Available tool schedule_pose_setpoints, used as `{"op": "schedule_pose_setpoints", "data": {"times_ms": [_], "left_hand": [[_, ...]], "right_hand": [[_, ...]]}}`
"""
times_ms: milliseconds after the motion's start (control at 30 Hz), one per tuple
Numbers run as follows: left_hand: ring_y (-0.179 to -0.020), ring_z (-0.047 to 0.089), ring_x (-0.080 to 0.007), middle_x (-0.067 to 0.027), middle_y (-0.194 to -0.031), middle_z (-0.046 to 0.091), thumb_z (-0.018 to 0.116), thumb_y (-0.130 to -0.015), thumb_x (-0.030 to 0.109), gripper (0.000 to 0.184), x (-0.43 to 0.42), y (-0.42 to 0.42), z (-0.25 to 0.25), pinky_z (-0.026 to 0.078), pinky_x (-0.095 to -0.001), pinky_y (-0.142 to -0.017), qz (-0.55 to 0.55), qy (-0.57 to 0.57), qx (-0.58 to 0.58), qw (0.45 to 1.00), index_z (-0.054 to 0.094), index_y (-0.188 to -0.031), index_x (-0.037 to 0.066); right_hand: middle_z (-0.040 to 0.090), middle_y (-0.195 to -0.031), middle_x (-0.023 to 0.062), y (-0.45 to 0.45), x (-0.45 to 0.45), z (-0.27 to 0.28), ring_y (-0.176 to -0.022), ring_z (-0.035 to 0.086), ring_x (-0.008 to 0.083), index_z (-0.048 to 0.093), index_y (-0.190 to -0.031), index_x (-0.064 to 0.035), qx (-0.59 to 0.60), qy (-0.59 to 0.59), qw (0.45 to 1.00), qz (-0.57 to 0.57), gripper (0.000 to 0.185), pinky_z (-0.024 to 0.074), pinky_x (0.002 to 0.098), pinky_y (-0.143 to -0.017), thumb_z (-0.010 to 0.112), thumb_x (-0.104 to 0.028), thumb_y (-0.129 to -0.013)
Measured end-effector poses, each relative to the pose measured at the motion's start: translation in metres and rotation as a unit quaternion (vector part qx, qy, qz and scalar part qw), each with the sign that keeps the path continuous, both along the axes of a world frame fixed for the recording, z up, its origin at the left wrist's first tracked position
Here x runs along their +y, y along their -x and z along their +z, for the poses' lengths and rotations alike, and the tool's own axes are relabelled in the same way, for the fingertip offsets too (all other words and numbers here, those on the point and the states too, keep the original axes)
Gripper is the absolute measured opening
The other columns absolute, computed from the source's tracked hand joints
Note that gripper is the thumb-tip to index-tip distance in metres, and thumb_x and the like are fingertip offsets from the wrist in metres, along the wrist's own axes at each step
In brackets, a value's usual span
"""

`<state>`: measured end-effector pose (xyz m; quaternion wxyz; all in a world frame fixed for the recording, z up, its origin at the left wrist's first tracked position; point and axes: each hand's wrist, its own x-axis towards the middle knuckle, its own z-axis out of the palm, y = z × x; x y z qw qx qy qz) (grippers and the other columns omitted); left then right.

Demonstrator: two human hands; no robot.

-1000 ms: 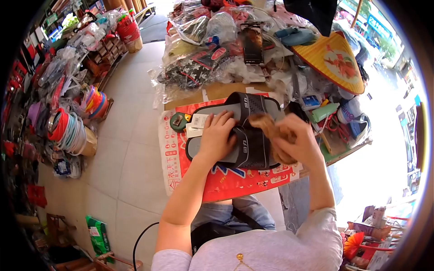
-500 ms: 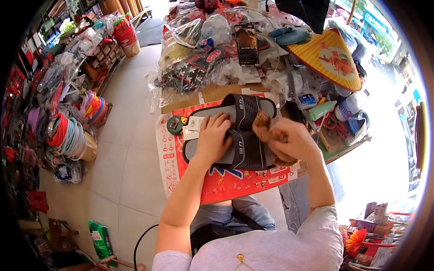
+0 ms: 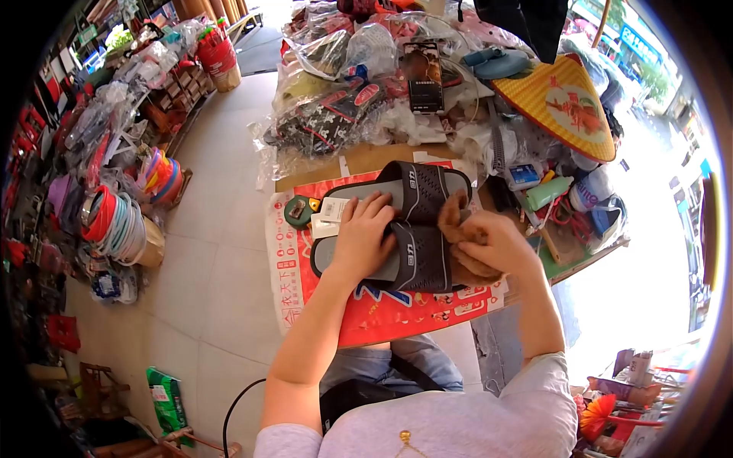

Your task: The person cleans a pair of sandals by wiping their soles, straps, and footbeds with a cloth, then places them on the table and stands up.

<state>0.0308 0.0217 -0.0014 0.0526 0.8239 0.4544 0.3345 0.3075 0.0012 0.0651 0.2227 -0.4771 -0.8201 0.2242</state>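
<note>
A pair of black-and-grey slide slippers [image 3: 422, 248] lies side by side on a red printed sheet. My left hand [image 3: 365, 235] rests flat on the grey footbeds, fingers stretched out and holding nothing. In my right hand [image 3: 492, 243] is a bunched brown cloth [image 3: 454, 216], against the right ends of the slippers beside their straps. Part of the cloth hangs below my fingers. White paper tags [image 3: 330, 216] lie by my left fingertips, and a dark green tape measure [image 3: 299, 210] sits just left of them.
Behind the slippers, plastic-wrapped goods are heaped with a phone [image 3: 424, 80] propped on them. A yellow conical hat [image 3: 565, 103] and a green bottle [image 3: 548, 192] are at right. Buckets of goods [image 3: 126, 233] stand on the floor at left.
My right hand has shifted slightly with the brown cloth, which is now bunched a little further right of the upper strap. The left hand keeps its place on the slippers.
</note>
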Motion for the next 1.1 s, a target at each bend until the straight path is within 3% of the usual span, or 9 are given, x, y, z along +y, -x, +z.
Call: {"op": "schedule_pose_setpoints", "data": {"times_ms": [67,133,233,333,500,633,767,967,1100], "left_hand": [[-0.134,0.046,-0.0298,-0.0105,-0.135,0.057,0.065,-0.073,0.001,0.039,-0.001,0.000,-0.001,0.031,-0.0497,-0.114,0.002,-0.004,0.002,1.000,0.060,-0.111,0.008],[-0.134,0.047,-0.0295,-0.0104,-0.134,0.057,0.065,-0.073,0.001,0.039,-0.002,0.000,0.002,0.031,-0.0497,-0.114,0.003,0.001,-0.011,1.000,0.060,-0.111,0.008],[-0.134,0.047,-0.0294,-0.0106,-0.134,0.058,0.064,-0.073,0.001,0.039,0.000,0.001,0.000,0.032,-0.0497,-0.114,0.003,0.003,-0.005,1.000,0.060,-0.111,0.008],[-0.134,0.047,-0.0296,-0.0107,-0.134,0.058,0.064,-0.074,0.000,0.039,0.002,0.002,-0.001,0.032,-0.0498,-0.114,-0.002,-0.006,-0.001,1.000,0.060,-0.111,0.008],[-0.134,0.047,-0.0290,-0.0102,-0.134,0.058,0.063,-0.074,0.000,0.038,0.001,0.000,0.001,0.032,-0.0495,-0.114,0.002,-0.002,-0.006,1.000,0.060,-0.112,0.008],[-0.134,0.047,-0.0285,-0.0098,-0.134,0.058,0.063,-0.074,0.001,0.038,0.000,0.000,0.002,0.032,-0.0494,-0.114,0.003,-0.003,-0.005,1.000,0.061,-0.112,0.008],[-0.134,0.047,-0.0284,-0.0100,-0.135,0.058,0.064,-0.075,0.002,0.038,0.002,0.002,0.000,0.032,-0.0491,-0.114,0.004,-0.009,-0.001,1.000,0.061,-0.112,0.008],[-0.134,0.048,-0.0282,-0.0094,-0.135,0.058,0.064,-0.075,0.002,0.039,-0.001,0.002,0.001,0.032,-0.0489,-0.114,-0.020,0.007,-0.003,1.000,0.061,-0.113,0.009],[-0.133,0.048,-0.0278,-0.0095,-0.134,0.058,0.065,-0.076,0.005,0.037,-0.002,0.002,0.000,0.033,-0.0497,-0.113,-0.016,-0.003,0.002,1.000,0.061,-0.112,0.010]], "right_hand": [[0.064,-0.087,0.0118,-0.003,0.011,0.005,-0.077,0.063,0.0287,0.065,-0.092,-0.0024,0.006,0.003,1.000,-0.030,0.023,0.0496,0.0357,-0.069,0.076,-0.014,-0.076],[0.065,-0.089,0.0122,0.001,0.031,0.007,-0.080,0.064,0.0293,0.066,-0.096,-0.0038,0.078,-0.142,0.975,-0.154,0.025,0.0511,0.0377,-0.071,0.076,-0.016,-0.076],[0.064,-0.093,0.0138,0.005,0.064,-0.008,-0.083,0.066,0.0337,0.066,-0.093,-0.0069,0.013,-0.145,0.976,-0.165,0.018,0.0512,0.0421,-0.074,0.069,-0.018,-0.079],[0.064,-0.097,0.0141,0.015,0.052,-0.011,-0.088,0.065,0.0367,0.066,-0.093,-0.0082,-0.102,-0.117,0.976,-0.154,0.018,0.0511,0.0447,-0.077,0.065,-0.019,-0.079],[0.061,-0.090,0.0152,-0.003,0.023,0.021,-0.087,0.064,0.0382,0.066,-0.094,-0.0065,-0.100,0.003,0.995,-0.012,0.022,0.0505,0.0440,-0.076,0.065,-0.018,-0.076],[0.062,-0.091,0.0151,0.006,0.053,0.019,-0.086,0.064,0.0380,0.065,-0.092,-0.0055,-0.018,-0.144,0.981,-0.130,0.019,0.0507,0.0445,-0.075,0.065,-0.018,-0.077],[0.062,-0.094,0.0158,0.020,0.061,-0.014,-0.088,0.064,0.0399,0.064,-0.091,-0.0056,-0.114,-0.124,0.976,-0.141,0.018,0.0503,0.0478,-0.076,0.064,-0.018,-0.078],[0.063,-0.092,0.0141,-0.002,0.003,0.024,-0.083,0.064,0.0398,0.066,-0.091,-0.0075,-0.107,-0.026,0.993,-0.033,0.019,0.0508,0.0467,-0.074,0.066,-0.018,-0.075],[0.062,-0.088,0.0124,0.009,-0.008,0.025,-0.080,0.064,0.0364,0.065,-0.090,-0.0070,-0.083,-0.086,0.990,-0.073,0.019,0.0510,0.0452,-0.071,0.068,-0.017,-0.073]]}}
